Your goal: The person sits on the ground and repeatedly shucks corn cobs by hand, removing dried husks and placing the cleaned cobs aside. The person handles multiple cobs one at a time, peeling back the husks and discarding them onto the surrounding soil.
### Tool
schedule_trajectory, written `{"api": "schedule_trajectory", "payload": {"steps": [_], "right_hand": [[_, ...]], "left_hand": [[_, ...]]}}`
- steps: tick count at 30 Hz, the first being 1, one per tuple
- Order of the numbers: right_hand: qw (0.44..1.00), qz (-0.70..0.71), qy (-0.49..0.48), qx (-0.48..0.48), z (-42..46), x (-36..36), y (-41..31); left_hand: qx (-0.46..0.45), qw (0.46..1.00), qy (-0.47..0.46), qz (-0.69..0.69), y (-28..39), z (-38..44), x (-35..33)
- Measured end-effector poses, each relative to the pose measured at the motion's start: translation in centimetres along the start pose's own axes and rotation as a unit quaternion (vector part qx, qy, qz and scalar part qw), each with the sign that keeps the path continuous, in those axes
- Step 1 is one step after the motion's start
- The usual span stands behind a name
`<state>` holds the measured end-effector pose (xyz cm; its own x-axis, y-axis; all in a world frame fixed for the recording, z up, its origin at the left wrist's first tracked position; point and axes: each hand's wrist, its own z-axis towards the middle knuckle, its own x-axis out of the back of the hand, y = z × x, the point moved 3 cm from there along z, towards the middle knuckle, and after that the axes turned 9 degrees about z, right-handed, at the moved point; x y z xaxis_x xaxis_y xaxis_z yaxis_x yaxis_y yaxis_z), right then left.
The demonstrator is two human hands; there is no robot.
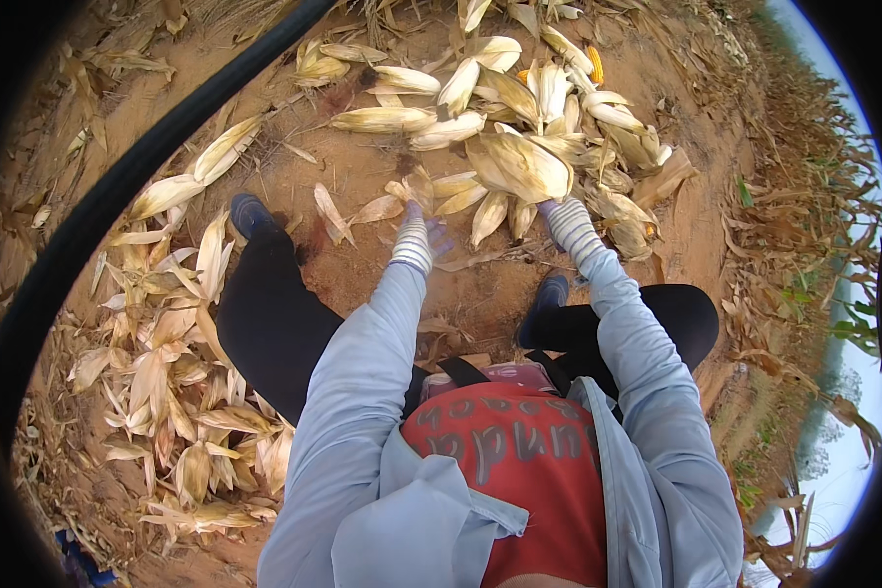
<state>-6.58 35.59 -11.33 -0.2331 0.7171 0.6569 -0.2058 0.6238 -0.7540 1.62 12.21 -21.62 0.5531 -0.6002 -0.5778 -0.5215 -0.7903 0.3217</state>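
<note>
My right hand [556, 220], in a striped knit glove, grips the near end of a large ear of corn in its dry husk [523, 167]. The ear points away from me over a heap of other husked-in ears [551, 95]. My left hand [425, 234], gloved the same way, hovers low over the bare soil with its fingers apart and slightly blurred. Just beyond its fingertips is a brown piece of husk [416, 184]; whether they touch is hard to tell. Loose ears [491, 217] lie on the ground between my hands.
A pile of stripped husks [169, 375] spreads to my left. Two ears [226, 151] lie beyond my left shoe [251, 214]. My right shoe [551, 291] is near the heap. Bare yellow kernels [595, 66] show at its far side. Dry corn stalks [816, 184] stand on the right.
</note>
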Motion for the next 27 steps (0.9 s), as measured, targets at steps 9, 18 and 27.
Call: {"api": "schedule_trajectory", "payload": {"steps": [9,18,27], "right_hand": [[0.987,0.097,0.008,-0.13,3.7,1.7,-7.2],[0.952,0.145,0.064,-0.261,-4.4,-10.2,6.1],[0.907,-0.036,-0.404,-0.115,-5.4,-18.0,1.1]], "left_hand": [[-0.03,0.989,0.121,0.077,-1.2,-0.7,2.3],[-0.453,0.886,0.078,0.056,15.6,-14.0,-6.4],[-0.432,0.859,0.052,0.272,20.8,-20.0,-6.9]]}}
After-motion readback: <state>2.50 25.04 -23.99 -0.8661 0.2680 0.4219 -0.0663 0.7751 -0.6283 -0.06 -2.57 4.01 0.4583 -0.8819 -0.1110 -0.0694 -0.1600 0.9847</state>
